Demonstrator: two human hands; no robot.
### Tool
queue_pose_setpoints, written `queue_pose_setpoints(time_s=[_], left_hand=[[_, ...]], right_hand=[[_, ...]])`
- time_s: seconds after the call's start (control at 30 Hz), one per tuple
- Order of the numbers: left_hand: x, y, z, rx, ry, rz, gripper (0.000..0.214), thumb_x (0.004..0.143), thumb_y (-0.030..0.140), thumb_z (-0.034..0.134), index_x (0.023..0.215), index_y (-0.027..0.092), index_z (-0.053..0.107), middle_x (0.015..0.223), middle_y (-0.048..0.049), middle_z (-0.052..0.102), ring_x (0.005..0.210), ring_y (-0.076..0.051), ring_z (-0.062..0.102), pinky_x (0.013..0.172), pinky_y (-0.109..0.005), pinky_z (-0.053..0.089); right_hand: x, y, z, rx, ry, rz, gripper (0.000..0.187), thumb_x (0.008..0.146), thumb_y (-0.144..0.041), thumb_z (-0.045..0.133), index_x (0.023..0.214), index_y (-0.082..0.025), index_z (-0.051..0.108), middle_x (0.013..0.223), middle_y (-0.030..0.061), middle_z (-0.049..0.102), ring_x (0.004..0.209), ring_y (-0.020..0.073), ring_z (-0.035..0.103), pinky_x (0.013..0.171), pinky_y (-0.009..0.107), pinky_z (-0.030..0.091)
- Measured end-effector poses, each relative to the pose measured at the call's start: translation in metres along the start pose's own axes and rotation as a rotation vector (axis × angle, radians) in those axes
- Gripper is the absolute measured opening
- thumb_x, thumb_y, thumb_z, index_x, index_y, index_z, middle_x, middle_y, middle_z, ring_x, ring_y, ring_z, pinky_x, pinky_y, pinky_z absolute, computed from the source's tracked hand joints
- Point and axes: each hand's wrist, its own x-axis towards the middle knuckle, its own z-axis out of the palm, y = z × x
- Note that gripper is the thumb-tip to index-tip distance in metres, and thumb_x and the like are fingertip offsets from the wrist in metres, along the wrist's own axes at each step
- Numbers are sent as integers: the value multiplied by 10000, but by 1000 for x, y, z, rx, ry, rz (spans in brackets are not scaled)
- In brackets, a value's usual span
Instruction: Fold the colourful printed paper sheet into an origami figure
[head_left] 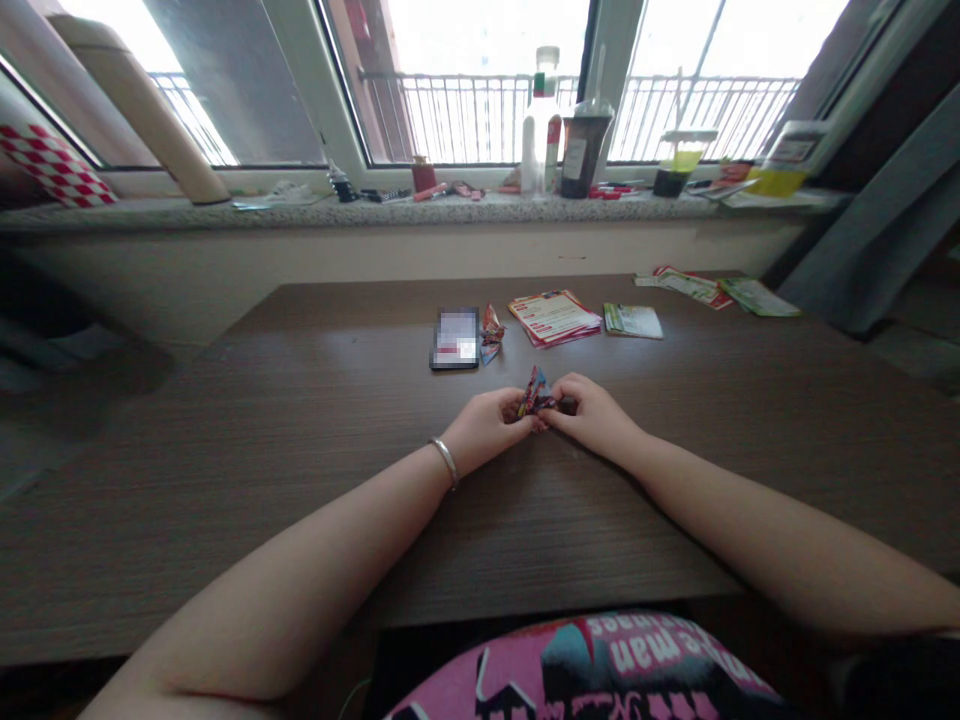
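Between both hands, just above the wooden table (300,420), is a small folded piece of colourful printed paper (537,392) with a pointed top. My left hand (489,425), with a silver bangle at the wrist, pinches its left side. From the right, my right hand (592,412) pinches the same paper between thumb and fingers. The fingertips hide its lower part. Beyond my left hand lies another folded paper piece (491,335), orange and patterned, right beside a phone (454,338) whose screen is lit and blurred.
A stack of printed cards (555,318) and a smaller card pile (634,321) lie past my hands. More cards (694,287) are spread at the far right. Bottles and a dark drink cup (585,150) stand on the stone windowsill (300,213).
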Motion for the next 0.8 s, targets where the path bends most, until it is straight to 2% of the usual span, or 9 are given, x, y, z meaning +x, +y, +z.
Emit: queue_pose_setpoints(time_s=[0.1, 0.3, 0.4, 0.6, 0.7, 0.8], left_hand=[[1, -1, 1, -40, -12, 7, 199, 783, 246, 595, 946, 149, 656, 875, -32, 716, 810, -162, 672, 772, -266, 532], [0, -1, -1, -40, -27, 28, 196, 828, 232, 544, 960, 143, 658, 887, -45, 718, 824, -176, 679, 809, -288, 526], [-1, 4, -4, 44, -36, 46, 226, 855, 213, 499, 1008, 158, 655, 931, -36, 717, 854, -175, 672, 822, -284, 513], [-1, 13, -8, 309, -5, 73, 235, 873, 163, 446, 972, 172, 658, 980, -36, 705, 909, -191, 645, 815, -283, 483], [-2, 13, -7, 353, 58, 59, 252, 857, 166, 495, 1087, 171, 599, 950, -38, 704, 894, -191, 647, 822, -289, 473], [-2, 10, -7, 364, 117, 21, 413, 837, 170, 543, 1241, 153, 455, 819, -14, 693, 813, -183, 647, 797, -297, 467]], right_hand=[[1, 2, 1, 12, -8, -12, 132, 734, -298, 646, 703, -177, 605, 795, 34, 609, 762, 165, 537, 682, 270, 392], [0, 1, 2, 134, -46, 175, 258, 690, -397, 683, 734, -197, 527, 678, -22, 583, 633, 141, 516, 578, 251, 371], [0, 4, 4, 235, -60, 186, 301, 674, -402, 694, 746, -207, 476, 656, -39, 562, 598, 127, 518, 562, 246, 383], [1, 7, 5, 357, -107, 213, 312, 676, -379, 698, 766, -215, 448, 626, -47, 569, 570, 129, 536, 530, 240, 380], [2, 6, 3, 350, -116, 209, 297, 692, -375, 684, 771, -218, 445, 589, -62, 545, 539, 124, 516, 511, 234, 357], [2, 6, 1, 348, -150, 207, 237, 742, -366, 630, 789, -217, 451, 583, -57, 565, 541, 127, 527, 518, 234, 359]])
